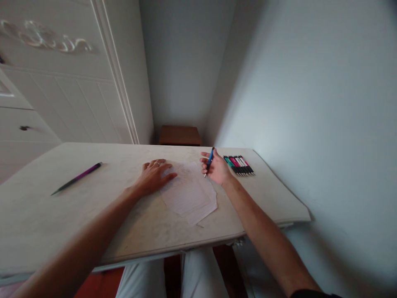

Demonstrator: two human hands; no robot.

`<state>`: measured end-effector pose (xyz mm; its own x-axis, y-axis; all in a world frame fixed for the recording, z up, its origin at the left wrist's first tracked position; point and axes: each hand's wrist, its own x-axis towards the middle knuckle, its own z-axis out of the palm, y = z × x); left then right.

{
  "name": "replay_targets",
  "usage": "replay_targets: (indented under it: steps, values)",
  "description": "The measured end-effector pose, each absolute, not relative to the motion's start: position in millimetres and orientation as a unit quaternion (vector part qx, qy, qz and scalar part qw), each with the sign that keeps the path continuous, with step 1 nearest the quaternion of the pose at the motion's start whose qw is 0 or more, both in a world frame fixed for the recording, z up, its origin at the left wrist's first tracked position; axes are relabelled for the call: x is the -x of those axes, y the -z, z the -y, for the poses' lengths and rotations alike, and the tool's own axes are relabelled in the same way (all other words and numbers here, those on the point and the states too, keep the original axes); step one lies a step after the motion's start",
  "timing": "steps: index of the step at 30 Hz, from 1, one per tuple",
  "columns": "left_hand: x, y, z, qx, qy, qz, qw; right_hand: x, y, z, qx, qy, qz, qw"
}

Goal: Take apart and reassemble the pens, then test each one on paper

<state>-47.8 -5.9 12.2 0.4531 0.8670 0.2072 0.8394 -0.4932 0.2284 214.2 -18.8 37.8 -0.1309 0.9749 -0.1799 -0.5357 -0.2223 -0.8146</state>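
The blue pen (210,160) is being held in the right hand (217,169), fingers curled around its barrel, tip pointing down just above the upper right corner of the sheet of paper (190,193). The left hand (154,175) is lying flat, fingers spread, pinning the paper's upper left edge. Judged step: positioning to write; the next move calls for lowering the tip onto the paper. A row of pens (239,165) is lying just right of the grip; a purple pen (77,178) well left.

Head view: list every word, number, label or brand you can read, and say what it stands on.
None can be read.
Paper under the left hand: faint handwriting, too blurred to read.
Blue pen in the right hand: no legible print.
Row of pens and purple pen: too small to tell.
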Motion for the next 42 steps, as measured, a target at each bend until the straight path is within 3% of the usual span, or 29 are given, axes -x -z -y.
replay_targets:
  steps: [5,12,26,36,42]
  values:
    - [49,-9,2,-0.847,-0.153,-0.507,0.050,-223,-30,10,0.411,-0.626,0.293,0.594]
    - [48,-9,1,-0.844,-0.158,-0.509,0.058,-221,-20,7,0.446,-0.543,0.391,0.594]
    - [47,-13,4,-0.845,-0.143,-0.512,0.061,-237,-32,6,0.440,-0.469,0.396,0.655]
    - [49,-9,2,-0.848,-0.153,-0.504,0.049,-353,-23,10,0.574,-0.230,0.342,0.708]
    - [49,-6,-2,-0.845,-0.146,-0.513,0.044,-417,-11,17,0.646,-0.161,0.349,0.660]
